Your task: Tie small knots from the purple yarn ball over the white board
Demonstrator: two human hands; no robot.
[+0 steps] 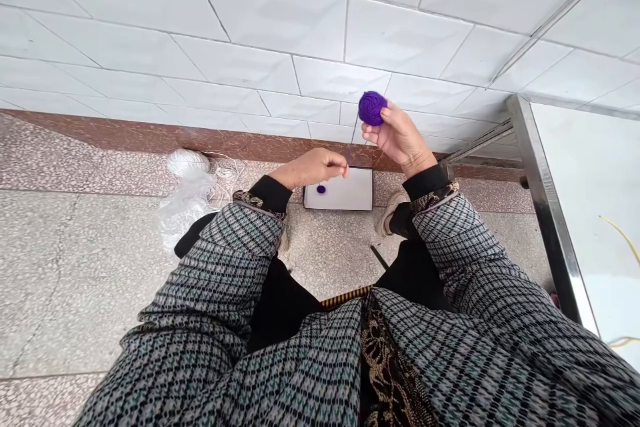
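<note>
My right hand (399, 135) is raised in front of the tiled wall and holds a small purple yarn ball (371, 107) in its fingertips. A thin purple strand (351, 145) runs down from the ball to my left hand (314, 167), which pinches it between thumb and fingers. My left hand hovers over a white box (350, 192) on the floor. A small purple bit of yarn (321, 189) lies in that box. Both arms wear checked grey sleeves with black cuffs.
A clear plastic bag with white yarn (187, 183) lies on the speckled floor at the left. A metal-framed white table (575, 213) stands at the right. The white tiled wall with a brown skirting is just ahead. My feet rest beside the box.
</note>
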